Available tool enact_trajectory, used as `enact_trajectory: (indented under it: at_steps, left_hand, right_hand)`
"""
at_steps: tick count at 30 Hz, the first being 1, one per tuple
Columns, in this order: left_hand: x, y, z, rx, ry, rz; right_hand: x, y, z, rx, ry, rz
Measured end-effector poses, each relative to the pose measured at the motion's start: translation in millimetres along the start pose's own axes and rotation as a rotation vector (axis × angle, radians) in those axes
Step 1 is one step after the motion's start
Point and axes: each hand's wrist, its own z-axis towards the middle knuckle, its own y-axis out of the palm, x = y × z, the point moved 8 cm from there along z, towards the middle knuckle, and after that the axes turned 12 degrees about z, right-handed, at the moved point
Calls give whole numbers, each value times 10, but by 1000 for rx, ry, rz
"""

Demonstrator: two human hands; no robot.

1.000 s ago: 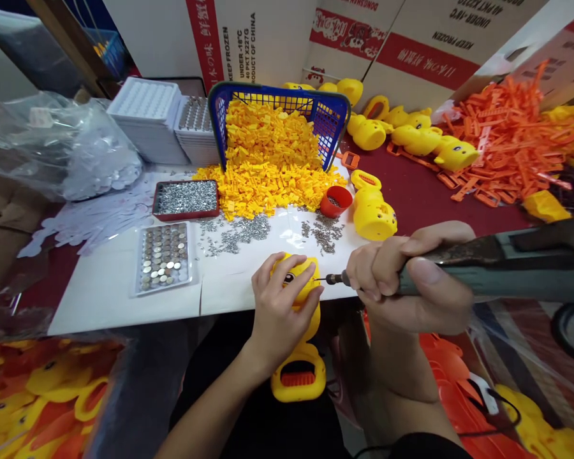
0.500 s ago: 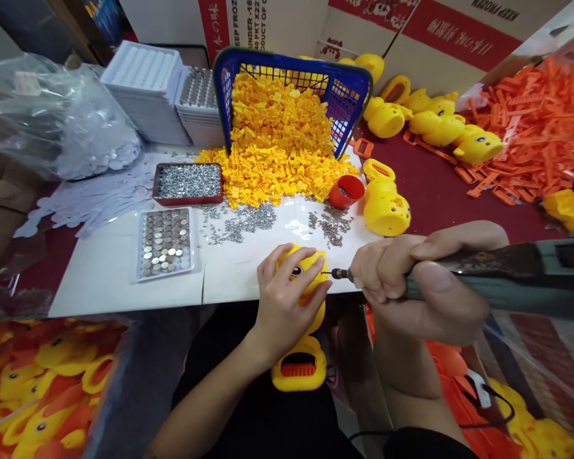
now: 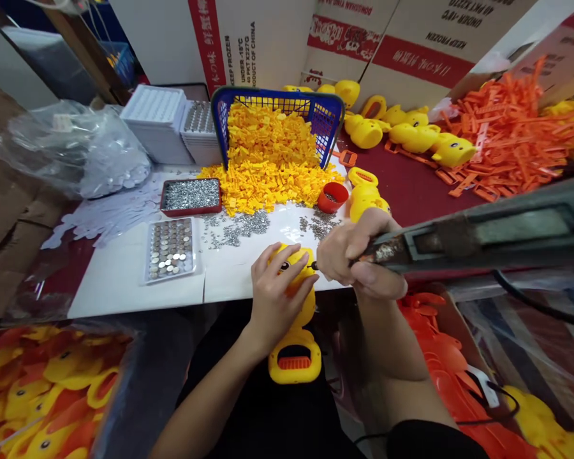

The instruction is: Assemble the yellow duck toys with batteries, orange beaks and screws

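Note:
My left hand (image 3: 278, 293) is wrapped over the head of a yellow plastic duck toy (image 3: 307, 311), fingers spread across it near a printed eye. The toy's loop handle, with an orange insert, hangs over my lap below the table edge. In my right hand (image 3: 358, 252) is a dark green electric screwdriver (image 3: 497, 229), held nearly level with its cord trailing at the right. Its bit (image 3: 314, 265) points left and meets the side of the toy's head by my left fingertips; whether a screw sits at the tip is hidden.
Loose screws (image 3: 242, 227) lie on the white sheet, beside a red cup (image 3: 333, 197) and a tray of pins (image 3: 191, 195). A coin-cell tray (image 3: 171, 250) stands left. Behind is a blue basket (image 3: 332, 124) spilling yellow parts. Orange parts (image 3: 507, 140) heap at right.
The screwdriver and my right hand have come closer to the toy, and the tool's rear end has swung up. My left hand keeps its hold. The camera view has shifted.

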Motion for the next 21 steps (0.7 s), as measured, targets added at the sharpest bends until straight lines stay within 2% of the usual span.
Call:
enact_trajectory:
  at_steps: [2, 4, 5, 7, 11, 14, 16, 19, 20, 21]
  left_hand:
    - [2, -10, -11, 14, 8, 11]
    - [8, -15, -23, 25, 20, 21]
    - [12, -16, -29, 28, 26, 24]
    - [18, -17, -49, 34, 31, 34]
    - [61, -41, -103, 60, 80, 33]
    - [129, -54, -126, 60, 174, 6]
    - [166, -44, -120, 36, 235, -8]
    - [186, -27, -89, 11, 278, -38]
    - [180, -26, -75, 8, 272, -52]
    - [164, -24, -61, 3, 253, -68]
  right_hand:
    - [39, -6, -10, -61, 28, 49]
    - [60, -45, -27, -21, 51, 47]
    - [46, -88, -38, 46, 50, 22]
    - [-73, -243, -84, 267, 1, -67]
    - [-668, -742, -394, 814, -170, -393]
    - [-1197, -1219, -776, 1118, -184, -629]
    - [-1573, -1477, -1031, 1196, -205, -806]
    - [-2019, -1638, -1330, 1164, -129, -1087]
    - [-2115, -1630, -1430, 1170, -43, -1201]
    - [-2171, -1594, -1528, 1180, 127, -1394]
